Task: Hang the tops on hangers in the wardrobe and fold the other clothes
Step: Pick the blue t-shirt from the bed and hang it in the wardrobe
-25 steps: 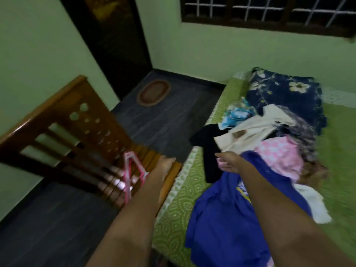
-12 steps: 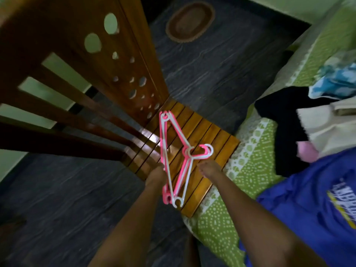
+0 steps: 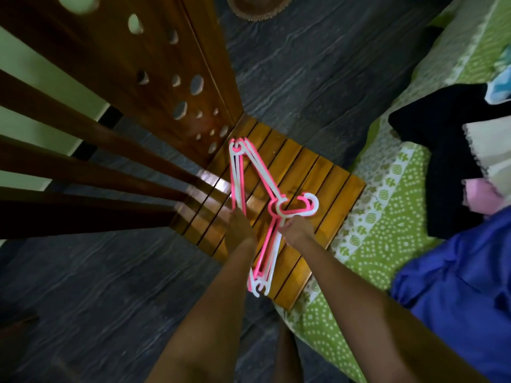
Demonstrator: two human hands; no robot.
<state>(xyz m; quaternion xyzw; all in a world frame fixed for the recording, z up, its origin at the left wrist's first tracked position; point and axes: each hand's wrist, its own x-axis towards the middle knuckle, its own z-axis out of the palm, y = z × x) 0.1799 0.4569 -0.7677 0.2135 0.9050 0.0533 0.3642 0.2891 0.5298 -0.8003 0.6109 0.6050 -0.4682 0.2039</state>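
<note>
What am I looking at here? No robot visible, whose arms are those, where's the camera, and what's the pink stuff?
There is no machine: a person works with bare hands, and the single wide-angle camera sits on their head, looking forward and down, so both arms enter from the bottom of the picture.

The pink stuff is a bunch of pink and white plastic clothes hangers lying on a slatted wooden chair seat. The left hand touches the bunch at its long straight bars. The right hand pinches it just below the hooks. How tightly the left fingers close is hidden from this angle.

To the right is a bed with a green patterned sheet. On it lie a blue garment, a black garment and other clothes at the frame edge.
</note>
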